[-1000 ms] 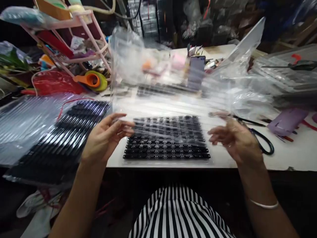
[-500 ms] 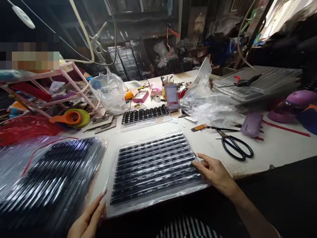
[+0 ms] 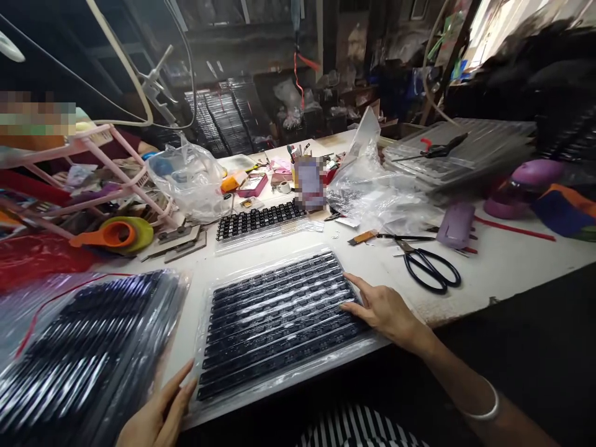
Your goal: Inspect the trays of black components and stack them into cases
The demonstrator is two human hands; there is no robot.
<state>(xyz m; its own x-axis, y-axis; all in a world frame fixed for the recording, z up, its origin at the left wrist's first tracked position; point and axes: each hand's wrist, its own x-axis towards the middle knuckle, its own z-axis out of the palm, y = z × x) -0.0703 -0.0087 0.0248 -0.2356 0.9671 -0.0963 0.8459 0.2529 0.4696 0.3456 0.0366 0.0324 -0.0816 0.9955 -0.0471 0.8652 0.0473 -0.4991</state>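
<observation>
Now I'm steadying the clear-covered tray of black strips (image 3: 279,310) between my loosely open left hand (image 3: 156,413) and half-open right hand (image 3: 391,315), both touching its sides, uneven pressure risking a skid that jostles the strips.

A cluttered workshop — scissors (image 3: 432,268), stacked trays (image 3: 460,152), plastic bags (image 3: 189,177).

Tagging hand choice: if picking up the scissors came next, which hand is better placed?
Right, most likely: the right hand touches the right edge of the tray, nearer the scissors. The left hand is at the opposite side.
</observation>
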